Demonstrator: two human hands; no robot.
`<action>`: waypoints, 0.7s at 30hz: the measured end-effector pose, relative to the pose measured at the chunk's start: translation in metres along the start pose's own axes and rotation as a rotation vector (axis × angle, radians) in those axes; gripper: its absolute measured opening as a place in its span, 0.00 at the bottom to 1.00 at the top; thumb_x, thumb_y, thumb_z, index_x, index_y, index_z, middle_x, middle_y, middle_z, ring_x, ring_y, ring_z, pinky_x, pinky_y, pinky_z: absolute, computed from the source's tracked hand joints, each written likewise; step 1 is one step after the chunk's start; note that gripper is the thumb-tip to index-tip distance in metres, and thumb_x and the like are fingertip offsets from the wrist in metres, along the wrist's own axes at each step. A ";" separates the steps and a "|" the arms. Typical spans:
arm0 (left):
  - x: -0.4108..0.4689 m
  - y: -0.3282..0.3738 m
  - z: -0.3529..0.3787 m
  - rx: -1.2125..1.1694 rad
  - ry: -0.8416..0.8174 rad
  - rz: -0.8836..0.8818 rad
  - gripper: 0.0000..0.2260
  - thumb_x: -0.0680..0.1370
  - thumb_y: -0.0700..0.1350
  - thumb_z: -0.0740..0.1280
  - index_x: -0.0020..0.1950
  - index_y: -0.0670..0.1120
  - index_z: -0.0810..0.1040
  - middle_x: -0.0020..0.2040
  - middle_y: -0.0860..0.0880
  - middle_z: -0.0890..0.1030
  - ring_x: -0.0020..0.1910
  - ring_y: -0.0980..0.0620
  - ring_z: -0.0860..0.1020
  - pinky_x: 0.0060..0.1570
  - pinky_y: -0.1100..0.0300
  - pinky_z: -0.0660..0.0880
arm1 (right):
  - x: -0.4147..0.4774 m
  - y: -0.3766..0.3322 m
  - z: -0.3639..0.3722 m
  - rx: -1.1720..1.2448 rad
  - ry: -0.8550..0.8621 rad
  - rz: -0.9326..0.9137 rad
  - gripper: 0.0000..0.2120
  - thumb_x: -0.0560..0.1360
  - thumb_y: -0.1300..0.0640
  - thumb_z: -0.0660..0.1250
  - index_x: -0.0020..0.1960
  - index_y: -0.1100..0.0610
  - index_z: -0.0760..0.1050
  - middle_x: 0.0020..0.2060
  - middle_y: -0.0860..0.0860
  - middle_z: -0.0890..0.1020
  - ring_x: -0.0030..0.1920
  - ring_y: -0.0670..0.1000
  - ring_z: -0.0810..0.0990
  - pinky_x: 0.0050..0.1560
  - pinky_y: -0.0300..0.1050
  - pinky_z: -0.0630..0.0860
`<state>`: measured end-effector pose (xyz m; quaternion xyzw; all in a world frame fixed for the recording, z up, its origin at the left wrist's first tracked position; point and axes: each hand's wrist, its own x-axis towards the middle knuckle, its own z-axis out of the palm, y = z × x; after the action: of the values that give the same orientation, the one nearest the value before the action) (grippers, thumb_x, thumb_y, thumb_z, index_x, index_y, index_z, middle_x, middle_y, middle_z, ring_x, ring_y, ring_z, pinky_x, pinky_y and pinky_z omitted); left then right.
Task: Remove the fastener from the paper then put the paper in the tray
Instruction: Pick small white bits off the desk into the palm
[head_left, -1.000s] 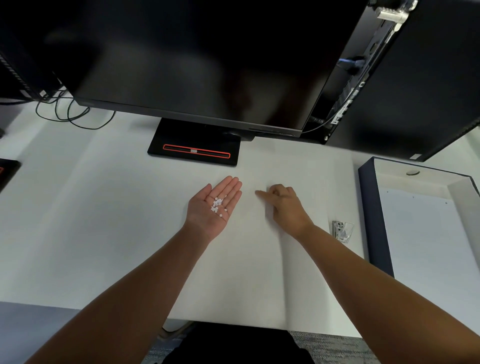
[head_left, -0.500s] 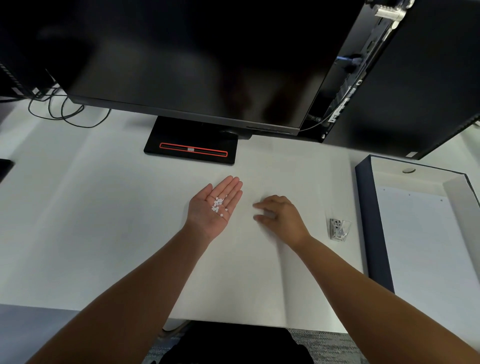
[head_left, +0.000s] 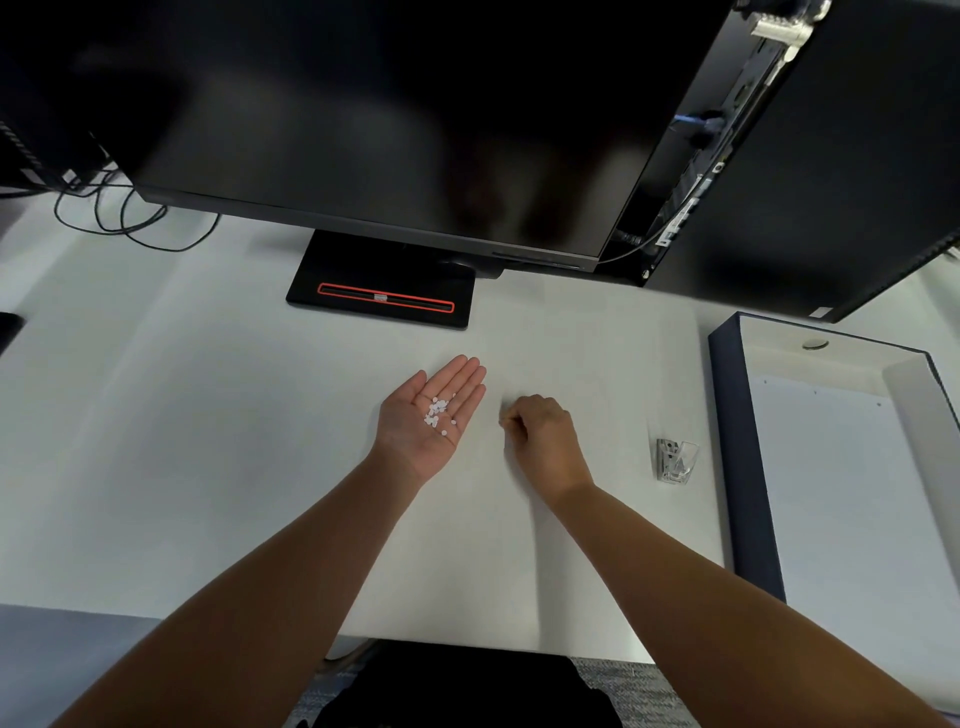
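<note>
My left hand (head_left: 434, 415) lies palm up over the desk with its fingers straight. Several tiny white paper dots (head_left: 436, 413) rest in the palm. Just right of it, my right hand (head_left: 543, 441) has its fingers curled. Its thumb and forefinger pinch what looks like one tiny white dot at the fingertips. Both hands are over a white sheet of paper (head_left: 597, 545) that lies flat on the desk. A small clear and silver fastener (head_left: 675, 461) lies on the sheet's right part, apart from both hands. The dark blue tray (head_left: 727, 441) stands at the right with white paper inside.
A large dark monitor (head_left: 389, 130) hangs over the back of the desk on a black base (head_left: 382, 301) with a red outline. A second dark screen (head_left: 841, 182) is at the back right. Black cables (head_left: 124, 218) lie at the back left.
My right hand has drawn back toward me and curled from spread fingertips on the sheet into a pinch. My left hand has kept still, palm up with the dots.
</note>
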<state>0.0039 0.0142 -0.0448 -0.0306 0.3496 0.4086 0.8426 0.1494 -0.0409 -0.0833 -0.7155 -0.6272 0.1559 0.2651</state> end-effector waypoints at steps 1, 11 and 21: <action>0.000 0.000 -0.002 0.000 0.005 -0.001 0.20 0.83 0.46 0.51 0.58 0.34 0.77 0.57 0.38 0.82 0.59 0.42 0.79 0.58 0.51 0.75 | -0.001 -0.002 0.001 -0.045 0.006 -0.007 0.07 0.70 0.66 0.59 0.38 0.61 0.76 0.32 0.55 0.79 0.35 0.58 0.76 0.38 0.50 0.76; -0.003 -0.003 -0.005 0.015 0.035 0.000 0.20 0.83 0.46 0.51 0.58 0.34 0.78 0.56 0.38 0.82 0.59 0.43 0.79 0.61 0.52 0.74 | 0.014 -0.032 -0.028 0.213 -0.189 0.115 0.07 0.77 0.65 0.60 0.45 0.63 0.76 0.41 0.54 0.80 0.39 0.50 0.73 0.37 0.33 0.66; 0.005 -0.011 -0.007 0.136 0.081 -0.043 0.23 0.82 0.49 0.52 0.52 0.43 0.85 0.59 0.46 0.82 0.69 0.52 0.71 0.73 0.59 0.54 | 0.017 -0.079 -0.031 0.006 -0.243 0.003 0.13 0.73 0.67 0.60 0.45 0.54 0.81 0.40 0.52 0.82 0.46 0.53 0.75 0.52 0.47 0.65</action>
<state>0.0100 0.0078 -0.0559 0.0029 0.4096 0.3643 0.8364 0.1054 -0.0239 -0.0108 -0.6914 -0.6532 0.2439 0.1891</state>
